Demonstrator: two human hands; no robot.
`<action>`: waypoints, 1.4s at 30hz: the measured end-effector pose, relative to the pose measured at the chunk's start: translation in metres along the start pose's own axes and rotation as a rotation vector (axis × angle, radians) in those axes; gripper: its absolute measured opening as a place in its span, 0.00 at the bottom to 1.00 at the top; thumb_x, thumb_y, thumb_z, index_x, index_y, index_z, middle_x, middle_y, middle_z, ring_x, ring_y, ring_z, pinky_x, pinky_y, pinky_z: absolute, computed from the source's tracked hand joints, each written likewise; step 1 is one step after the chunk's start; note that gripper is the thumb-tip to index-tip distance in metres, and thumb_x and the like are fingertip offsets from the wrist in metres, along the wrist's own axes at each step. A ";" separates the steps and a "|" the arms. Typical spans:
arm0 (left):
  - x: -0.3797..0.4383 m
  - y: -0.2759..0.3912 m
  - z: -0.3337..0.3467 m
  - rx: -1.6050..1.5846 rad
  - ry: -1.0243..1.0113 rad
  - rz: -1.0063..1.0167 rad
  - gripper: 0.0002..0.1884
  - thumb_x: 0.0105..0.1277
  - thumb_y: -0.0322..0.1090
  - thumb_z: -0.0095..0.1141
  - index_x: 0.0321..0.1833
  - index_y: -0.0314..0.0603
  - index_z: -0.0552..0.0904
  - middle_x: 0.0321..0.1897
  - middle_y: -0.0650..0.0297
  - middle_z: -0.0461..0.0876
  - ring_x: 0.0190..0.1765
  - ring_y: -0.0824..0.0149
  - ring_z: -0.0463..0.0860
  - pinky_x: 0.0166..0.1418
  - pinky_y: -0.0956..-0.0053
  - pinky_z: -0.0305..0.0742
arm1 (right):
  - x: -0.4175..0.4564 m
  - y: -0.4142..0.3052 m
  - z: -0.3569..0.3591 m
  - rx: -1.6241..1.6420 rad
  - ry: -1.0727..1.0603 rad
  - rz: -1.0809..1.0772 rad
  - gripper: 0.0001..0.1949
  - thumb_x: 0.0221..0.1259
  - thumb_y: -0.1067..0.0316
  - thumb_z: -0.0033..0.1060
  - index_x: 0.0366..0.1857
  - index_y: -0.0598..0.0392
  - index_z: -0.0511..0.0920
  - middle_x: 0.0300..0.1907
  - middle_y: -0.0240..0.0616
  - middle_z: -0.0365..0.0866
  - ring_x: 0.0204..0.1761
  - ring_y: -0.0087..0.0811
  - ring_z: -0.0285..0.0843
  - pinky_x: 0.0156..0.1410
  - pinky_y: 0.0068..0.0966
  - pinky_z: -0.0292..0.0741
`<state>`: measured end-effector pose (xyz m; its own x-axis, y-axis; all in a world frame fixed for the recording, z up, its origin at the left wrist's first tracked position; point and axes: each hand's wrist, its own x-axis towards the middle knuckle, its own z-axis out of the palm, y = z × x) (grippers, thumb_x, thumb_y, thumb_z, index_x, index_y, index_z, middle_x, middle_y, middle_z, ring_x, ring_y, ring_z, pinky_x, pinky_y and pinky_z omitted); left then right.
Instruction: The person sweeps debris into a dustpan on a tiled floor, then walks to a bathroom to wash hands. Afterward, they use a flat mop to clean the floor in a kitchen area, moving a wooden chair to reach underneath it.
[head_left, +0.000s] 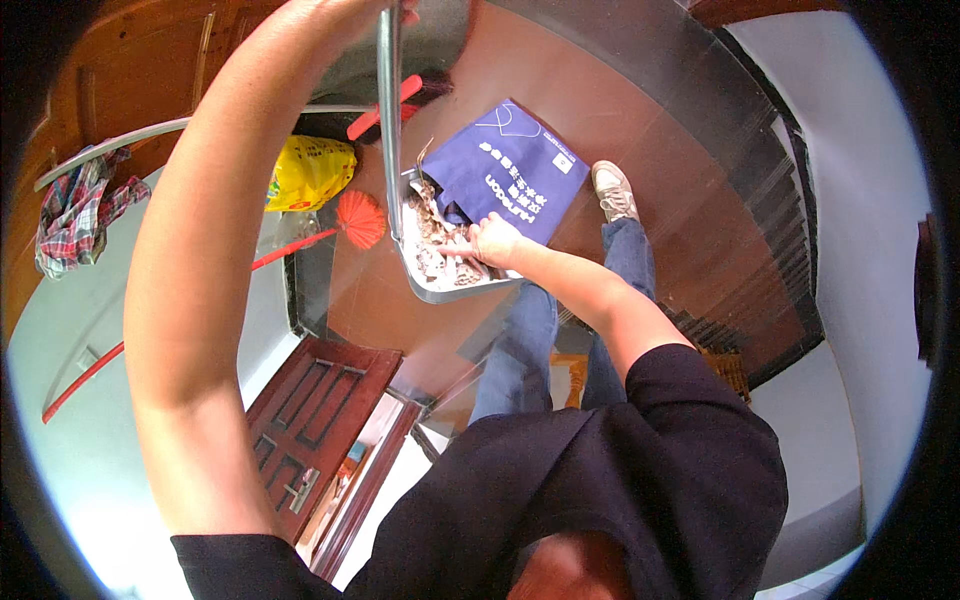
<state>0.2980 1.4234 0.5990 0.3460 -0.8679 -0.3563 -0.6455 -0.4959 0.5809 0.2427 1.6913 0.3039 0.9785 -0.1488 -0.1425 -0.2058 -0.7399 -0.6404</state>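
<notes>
At the top edge, my left hand (369, 9) is wrapped around the grey metal pole handle (388, 112) of a dustpan; most of that hand is cut off by the frame. The pole runs down to the grey dustpan pan (429, 294), which holds crumpled white and brown litter (433, 259). My right hand (495, 241) reaches over the pan, its index finger extended across the litter and the other fingers close to the mouth of a bag. That dark blue shopping bag (517, 169) bears white writing, and its near end overlaps the pan. Whether the right fingers grip anything is hidden.
A red broom (361, 221) leans left of the pan, beside a yellow plastic bag (311, 172). A plaid cloth (82, 206) hangs at the far left. Behind me on the left stands a brown panelled door (322, 397). My shoe (613, 191) is right of the bag.
</notes>
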 end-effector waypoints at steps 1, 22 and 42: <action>-0.010 -0.003 0.000 0.018 0.009 -0.005 0.26 0.65 0.51 0.49 0.14 0.40 0.68 0.07 0.65 0.64 0.09 0.69 0.65 0.14 0.73 0.65 | 0.004 -0.004 0.004 -0.020 -0.035 -0.084 0.26 0.63 0.64 0.35 0.61 0.12 0.53 0.36 0.42 0.75 0.37 0.38 0.76 0.45 0.35 0.63; -0.014 -0.023 -0.003 0.359 0.016 -0.052 0.24 0.65 0.50 0.47 0.24 0.31 0.76 0.09 0.61 0.69 0.14 0.67 0.72 0.22 0.72 0.68 | 0.018 0.005 0.008 0.157 0.064 0.398 0.16 0.55 0.69 0.45 0.49 0.44 0.69 0.29 0.39 0.79 0.33 0.39 0.80 0.36 0.38 0.73; -0.084 0.081 -0.119 0.028 -0.034 0.126 0.24 0.64 0.50 0.50 0.17 0.36 0.74 0.08 0.64 0.67 0.12 0.72 0.68 0.17 0.75 0.64 | -0.052 0.011 -0.094 0.338 0.285 0.796 0.25 0.50 0.75 0.45 0.55 0.35 0.67 0.35 0.47 0.79 0.38 0.48 0.78 0.41 0.41 0.73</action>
<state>0.2978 1.4530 0.7631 0.2380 -0.9215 -0.3069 -0.7016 -0.3816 0.6018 0.1904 1.6298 0.3752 0.5023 -0.7235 -0.4736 -0.7697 -0.1244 -0.6262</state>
